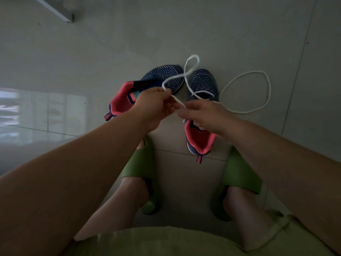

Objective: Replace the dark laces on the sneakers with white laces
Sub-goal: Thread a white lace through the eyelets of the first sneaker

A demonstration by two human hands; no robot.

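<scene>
We have a thin white cord lace [181,75] held above the pair of navy knit sneakers with coral pink linings. Our left hand [155,106] pinches the lace between thumb and fingertips, and from that grip the cord rises into a loop over the toes of the shoes. Our right hand [204,115] has its fingers curled around the lace close by, over the throat of the right-side sneaker [202,84]; a white strand already lies across that shoe's front, so we judge threading has started there. No dark laces show anywhere in view.

The left-side sneaker [160,76] lies tipped towards the left, its pink lining open to us, and carries no lace that we can see. A second white cord lace [247,91] lies in a loose ring on the grey tiled floor [92,52], just beside the right-side sneaker. Our feet in green slides [144,163] sit near the shoes.

The risks from here, as we judge them: the raised loop crosses itself, so pulling it tight could form a knot before the lace reaches the eyelets. The light is dim and the knit is dark, so an eyelet could be missed or skipped. The two ends may also come out uneven if one side is drawn through further.
</scene>
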